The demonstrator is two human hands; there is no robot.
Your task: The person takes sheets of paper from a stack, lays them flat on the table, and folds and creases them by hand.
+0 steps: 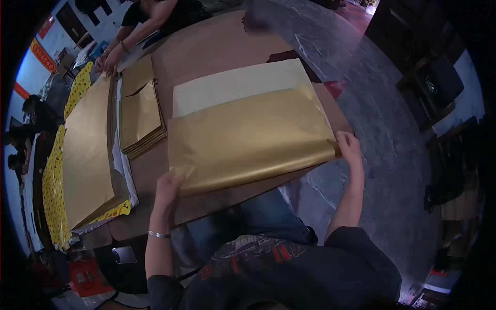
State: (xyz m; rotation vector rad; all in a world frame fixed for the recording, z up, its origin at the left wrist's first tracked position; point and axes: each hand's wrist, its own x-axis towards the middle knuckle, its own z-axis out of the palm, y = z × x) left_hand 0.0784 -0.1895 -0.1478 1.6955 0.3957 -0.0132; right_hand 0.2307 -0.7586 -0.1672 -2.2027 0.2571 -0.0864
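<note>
A large gold paper sheet lies before me, its near edge curving over in a rounded fold. Under it, a pale cream sheet shows along the far side. My left hand is closed on the sheet's near left corner. At the near right corner, the fingers of my right hand pinch the same gold sheet. Left of it rests a stack of folded gold paper. Farther left is a big pile of flat gold sheets.
The brown table has a curved edge beside a grey marble-patterned floor. Across the table, another person's hands touch the gold pile's far end. Yellow patterned plastic lies beneath that pile. A dark chair stands at right, a red stool lower left.
</note>
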